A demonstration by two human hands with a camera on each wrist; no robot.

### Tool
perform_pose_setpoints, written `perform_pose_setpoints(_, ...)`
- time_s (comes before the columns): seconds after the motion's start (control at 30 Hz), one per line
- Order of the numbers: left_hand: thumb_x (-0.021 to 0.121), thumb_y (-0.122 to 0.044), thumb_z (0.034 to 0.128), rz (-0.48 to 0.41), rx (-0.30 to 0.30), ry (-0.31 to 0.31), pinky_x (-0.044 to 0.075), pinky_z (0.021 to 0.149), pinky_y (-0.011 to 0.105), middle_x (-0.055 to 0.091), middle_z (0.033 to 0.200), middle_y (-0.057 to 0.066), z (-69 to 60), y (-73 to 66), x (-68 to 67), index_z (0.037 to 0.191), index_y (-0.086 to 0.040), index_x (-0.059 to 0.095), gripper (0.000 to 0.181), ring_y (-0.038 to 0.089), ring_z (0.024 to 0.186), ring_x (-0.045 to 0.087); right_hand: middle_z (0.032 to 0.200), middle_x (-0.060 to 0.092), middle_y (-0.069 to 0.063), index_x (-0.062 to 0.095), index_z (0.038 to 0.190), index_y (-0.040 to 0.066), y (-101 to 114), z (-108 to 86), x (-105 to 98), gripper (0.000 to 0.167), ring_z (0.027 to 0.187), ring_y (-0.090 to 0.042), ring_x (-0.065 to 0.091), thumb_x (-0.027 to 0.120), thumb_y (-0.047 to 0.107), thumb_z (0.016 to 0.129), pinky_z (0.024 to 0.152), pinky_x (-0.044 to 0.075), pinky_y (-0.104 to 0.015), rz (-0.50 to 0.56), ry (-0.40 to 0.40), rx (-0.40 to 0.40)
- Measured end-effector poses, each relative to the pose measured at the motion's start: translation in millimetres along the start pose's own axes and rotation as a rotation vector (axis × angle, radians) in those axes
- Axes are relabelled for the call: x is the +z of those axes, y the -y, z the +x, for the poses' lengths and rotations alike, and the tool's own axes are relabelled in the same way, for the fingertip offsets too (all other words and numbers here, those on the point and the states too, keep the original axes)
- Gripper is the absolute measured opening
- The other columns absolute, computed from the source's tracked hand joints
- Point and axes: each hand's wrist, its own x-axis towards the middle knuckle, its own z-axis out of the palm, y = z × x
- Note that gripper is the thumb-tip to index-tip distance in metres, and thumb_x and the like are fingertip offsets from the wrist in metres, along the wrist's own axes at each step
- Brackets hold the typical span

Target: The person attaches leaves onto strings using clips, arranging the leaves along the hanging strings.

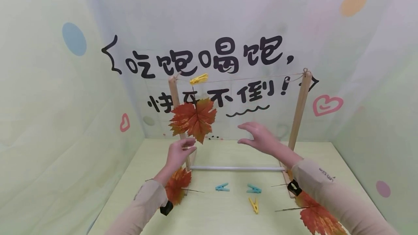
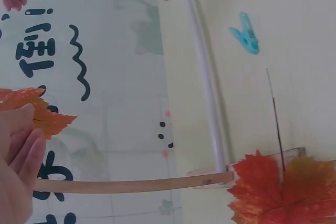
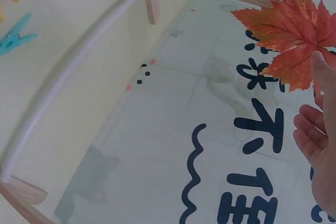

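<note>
A red-orange maple leaf [image 1: 196, 118] hangs by its stem from a yellow clothespin [image 1: 199, 79], which is clipped on the string near the left post. Just below the leaf is my left hand [image 1: 179, 152], its fingers loosely extended; in the left wrist view the hand [image 2: 20, 158] overlaps the leaf [image 2: 55, 121], and I cannot tell whether they touch. My right hand [image 1: 259, 139] hovers to the right of the leaf, thumb and fingers apart, with nothing between them. In the right wrist view, the leaf [image 3: 294, 40] lies beyond that hand [image 3: 317, 135].
The string [image 1: 241, 79] spans two wooden posts [image 1: 299, 110], joined low down by a white rod [image 1: 236, 168]. Two blue clothespins [image 1: 222, 187] and a yellow clothespin [image 1: 253, 205] lie on the table. More leaves lie by the left forearm [image 1: 179, 186] and under the right forearm.
</note>
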Motion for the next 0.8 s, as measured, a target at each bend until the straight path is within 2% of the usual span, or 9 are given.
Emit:
perform_pose_setpoints(0.17,0.068,-0.004,0.0788,-0.025,-0.112,0.078,0.053,0.075,0.031,0.067,0.1,0.013,-16.3,18.2,7.8,0.106,-0.003,0.066,0.028,0.022,0.09,0.063,0.103,0.064,-0.015,0.062,0.107,-0.004,1,-19.9,20,0.048,0.096,-0.029,0.06,0.078,0.023,0.07,0.084,0.048,-0.04,0.028,0.032,0.057)
perform_pose_setpoints(0.33,0.068,-0.002,0.0776,0.005,-0.185,0.13,0.053,0.073,0.03,0.067,0.094,0.007,-31.4,38.8,14.8,0.105,-0.004,0.066,0.027,0.018,0.084,0.063,0.109,0.062,-0.014,0.06,0.112,-0.002,6,-41.7,43,0.051,0.102,-0.028,0.057,0.075,0.026,0.073,0.087,0.046,-0.041,0.1,0.103,0.176)
perform_pose_setpoints(0.5,0.07,-0.001,0.0763,0.034,-0.153,0.17,0.053,0.069,0.028,0.067,0.092,0.009,-47.8,56.7,19.8,0.101,-0.002,0.066,0.025,0.023,0.082,0.063,0.114,0.06,-0.011,0.057,0.118,0.002,9,-63.1,67,0.052,0.106,-0.026,0.055,0.072,0.028,0.076,0.088,0.045,-0.041,0.162,0.164,0.271)
perform_pose_setpoints(0.63,0.072,-0.006,0.075,0.109,-0.121,0.239,0.053,0.07,0.031,0.066,0.095,0.011,-61.0,69.2,22.5,0.1,-0.001,0.066,0.026,0.029,0.086,0.062,0.115,0.059,-0.009,0.056,0.12,0.005,8,-79.2,84,0.05,0.107,-0.025,0.055,0.071,0.026,0.077,0.088,0.045,-0.041,0.207,0.19,0.33)
perform_pose_setpoints(0.8,0.073,-0.008,0.0752,0.141,-0.142,0.333,0.052,0.074,0.038,0.065,0.1,0.016,-72.6,81.0,24.7,0.104,0.002,0.064,0.032,0.032,0.089,0.06,0.116,0.058,-0.01,0.055,0.121,0.005,8,-98.0,101,0.05,0.106,-0.026,0.055,0.07,0.028,0.078,0.086,0.046,-0.042,0.263,0.223,0.401)
